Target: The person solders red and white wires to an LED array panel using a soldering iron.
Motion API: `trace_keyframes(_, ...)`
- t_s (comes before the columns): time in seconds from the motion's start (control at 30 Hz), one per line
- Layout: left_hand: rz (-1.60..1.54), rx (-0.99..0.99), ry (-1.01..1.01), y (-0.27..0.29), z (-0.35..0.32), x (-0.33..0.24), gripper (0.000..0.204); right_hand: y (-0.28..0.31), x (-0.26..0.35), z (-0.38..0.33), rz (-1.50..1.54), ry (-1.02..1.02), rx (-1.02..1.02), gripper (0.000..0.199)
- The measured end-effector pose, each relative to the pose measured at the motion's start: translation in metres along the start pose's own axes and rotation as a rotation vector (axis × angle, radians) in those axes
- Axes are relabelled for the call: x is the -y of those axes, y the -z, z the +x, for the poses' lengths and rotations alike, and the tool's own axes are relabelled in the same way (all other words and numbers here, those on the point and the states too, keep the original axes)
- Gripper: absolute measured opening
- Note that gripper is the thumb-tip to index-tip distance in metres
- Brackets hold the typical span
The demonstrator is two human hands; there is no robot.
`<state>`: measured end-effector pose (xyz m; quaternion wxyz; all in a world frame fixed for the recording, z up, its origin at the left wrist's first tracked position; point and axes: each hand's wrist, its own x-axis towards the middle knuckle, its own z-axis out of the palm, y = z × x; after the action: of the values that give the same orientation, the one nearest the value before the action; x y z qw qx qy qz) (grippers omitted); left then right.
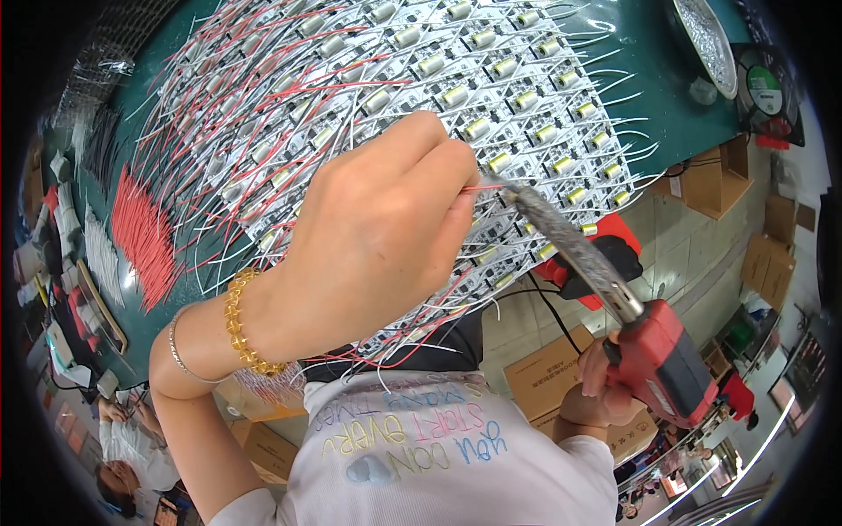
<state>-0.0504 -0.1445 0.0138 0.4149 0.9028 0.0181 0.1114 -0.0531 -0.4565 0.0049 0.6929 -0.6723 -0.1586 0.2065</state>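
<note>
My left hand [377, 210] is closed over the circuit boards, pinching a short red wire [479, 188] whose end points right. Meeting that end, or very close to it, is the tip of a red and black soldering gun [671, 364]. My right hand [607, 386] wraps around the gun's handle beyond the table's edge. Beneath lies a large panel of white circuit boards [517, 131] with rows of small yellow-banded metal cylinders. Many red and white wires stick out from it, thickest at its left. Part of the panel is hidden under my left hand.
Bundles of red wires [145, 232] and white wires [103, 263] lie on the green table [649, 96] at left. A silvery dish [704, 44] and a small fan [765, 92] sit at the far right. Cardboard boxes [548, 373] stand on the floor. Another person [132, 451] works at lower left.
</note>
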Motion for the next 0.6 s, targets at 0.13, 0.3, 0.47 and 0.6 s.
trace_keyframes(0.13,0.013,0.005,-0.008,-0.001,0.0,0.0,0.008,-0.001,-0.002,-0.008,0.069,0.002,-0.124,0.08)
trace_keyframes(0.3,0.026,0.001,-0.003,0.001,0.001,-0.001,0.008,0.013,-0.014,-0.023,0.027,-0.004,-0.237,0.078)
trace_keyframes(0.47,0.019,0.0,-0.005,0.0,-0.001,-0.001,0.007,-0.017,0.008,0.009,0.092,-0.033,-0.056,0.081)
trace_keyframes(0.6,-0.019,0.052,0.025,0.004,0.002,-0.004,0.006,-0.023,0.013,0.01,0.047,-0.014,-0.103,0.083)
